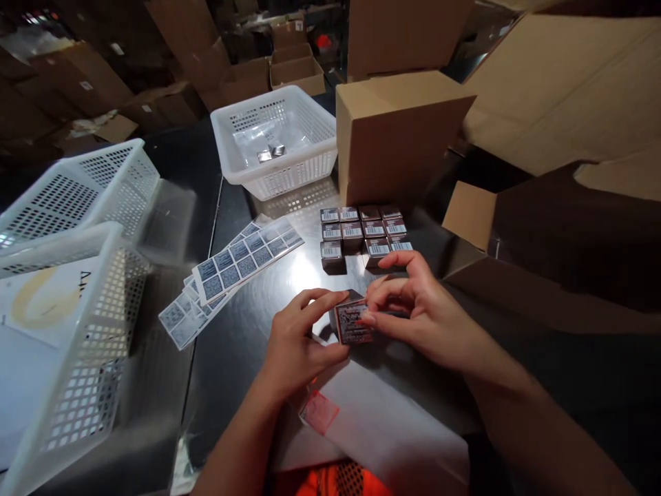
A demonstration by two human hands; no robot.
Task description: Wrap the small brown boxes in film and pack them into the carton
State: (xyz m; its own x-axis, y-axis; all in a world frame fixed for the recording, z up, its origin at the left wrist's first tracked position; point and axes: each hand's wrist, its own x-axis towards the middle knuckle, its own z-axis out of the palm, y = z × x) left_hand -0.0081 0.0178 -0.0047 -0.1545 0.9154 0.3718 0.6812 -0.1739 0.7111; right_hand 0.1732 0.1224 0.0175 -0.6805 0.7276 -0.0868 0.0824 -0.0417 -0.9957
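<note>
Hands meet low over worktop (248, 324): left hand (297, 341) pinches small brown box (352, 322) by side, right hand (413, 303) fingertips press label on its face. Labelling step, likely; next calls for smoothing label flat. Labelled boxes (364, 234), sticker sheets (242, 265) near.

White basket (273, 141) far centre; cardboard box (397, 134) beside it; label sheets (242, 258) left.

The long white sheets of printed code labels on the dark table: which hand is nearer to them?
Left. The left hand lies just right of the label sheets, apart from them, gripping the small brown box. The right hand is farther right, beyond that box.
</note>
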